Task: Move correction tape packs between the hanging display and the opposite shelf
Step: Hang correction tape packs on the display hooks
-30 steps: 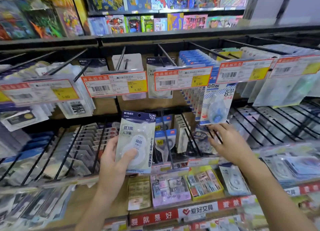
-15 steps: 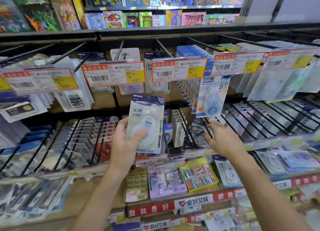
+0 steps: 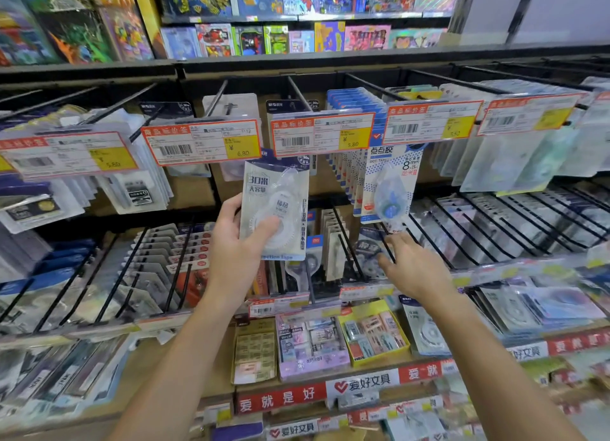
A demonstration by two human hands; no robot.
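My left hand [image 3: 237,242] grips a correction tape pack [image 3: 275,206], a white round dispenser in a clear blister with a dark blue header. The pack is upright, its top just below the price tag [image 3: 321,133] of an upper hook. More packs of the same kind [image 3: 290,108] hang behind that tag. My right hand [image 3: 416,265] is spread, fingers straight, in front of the lower hook row, just below a hanging blue dot-tape pack [image 3: 389,189]. It holds nothing.
Black peg hooks [image 3: 495,229] with blister packs run in two rows across the display. Orange price tags [image 3: 201,142] hang on the hook tips. Eraser boxes [image 3: 374,336] sit on the shelf below, and toy boxes [image 3: 330,41] stand on the top shelf.
My left hand has raised the pack up and to the right toward the upper hook's price tag. My right hand has drawn back slightly from the lower hooks.
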